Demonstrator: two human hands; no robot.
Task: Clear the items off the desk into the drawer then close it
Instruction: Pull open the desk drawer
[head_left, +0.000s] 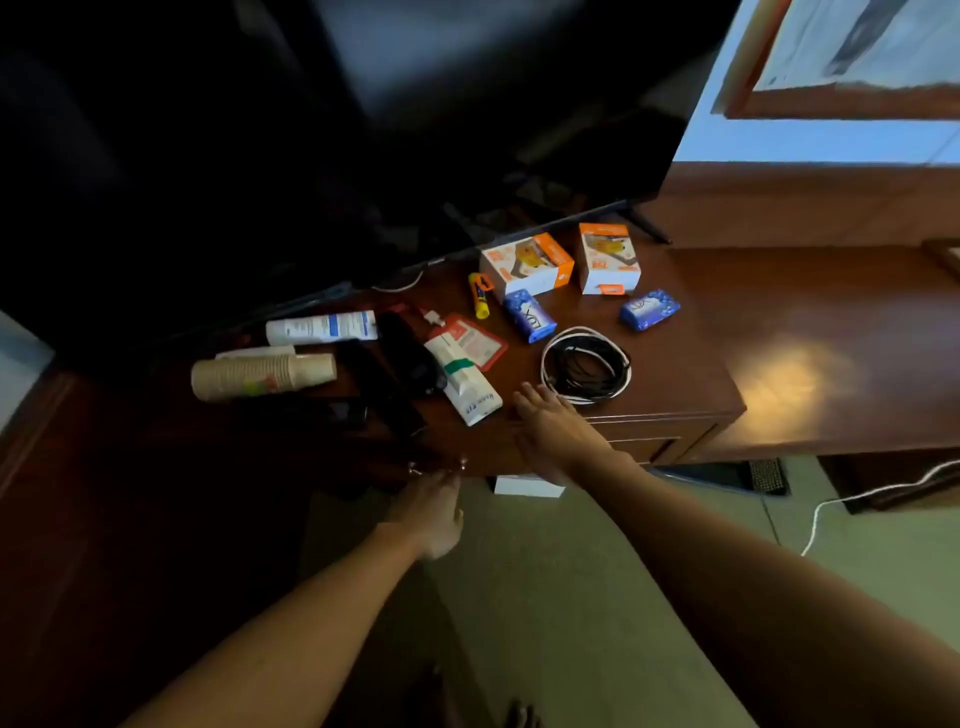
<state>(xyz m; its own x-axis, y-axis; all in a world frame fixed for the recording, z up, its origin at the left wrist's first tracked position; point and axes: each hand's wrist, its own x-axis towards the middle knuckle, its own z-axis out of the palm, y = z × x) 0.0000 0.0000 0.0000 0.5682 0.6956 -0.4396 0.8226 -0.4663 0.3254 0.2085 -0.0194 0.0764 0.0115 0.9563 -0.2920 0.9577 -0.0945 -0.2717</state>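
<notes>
Clutter lies across the dark wooden desk (675, 358). There is a coil of black and white cable (586, 365), two blue soap packets (529, 315) (649, 309), two orange-and-white boxes (525, 265) (609, 258), a yellow glue stick (479, 295), a white tube (462, 382), a red card (475, 340), a white bottle (322, 327), a stack of paper cups (262, 375) and dark remotes (410, 353). My right hand (553, 428) rests flat on the desk's front edge, just short of the cable coil. My left hand (428, 512) reaches to the small metal drawer handle (457, 464) below the desk edge; its grip is hard to make out.
A large dark TV screen (363, 130) leans over the back of the desk. A white box (527, 486) sits on the floor under the desk. A white cord (857, 499) runs across the carpet at the right. A framed picture (852, 57) hangs upper right.
</notes>
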